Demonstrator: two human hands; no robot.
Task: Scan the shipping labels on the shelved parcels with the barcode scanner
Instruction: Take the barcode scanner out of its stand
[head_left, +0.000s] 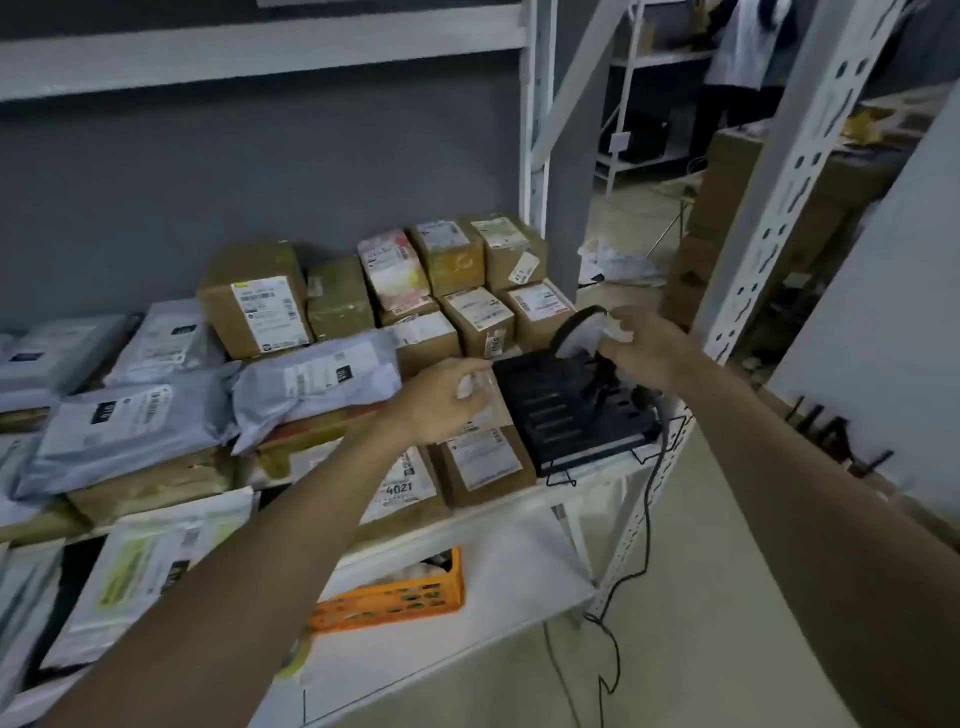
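My right hand (647, 351) grips the handle of the barcode scanner (582, 332), whose grey head points left over the boxes. My left hand (441, 400) closes on a small clear-wrapped parcel (480, 397) just left of a black slotted device (566, 410) at the shelf's right end. Brown cardboard boxes (254, 306) with white shipping labels stand in rows at the back. Grey mailer bags (311, 384) with labels lie piled to the left. Two labelled boxes (483, 460) sit below my left hand at the shelf's front edge.
The white shelf (587, 491) has a perforated steel upright (779, 208) on the right. The scanner's black cable (647, 525) hangs down to the floor. An orange crate (395, 603) sits on the lower shelf. A person in white stands far back right (748, 47).
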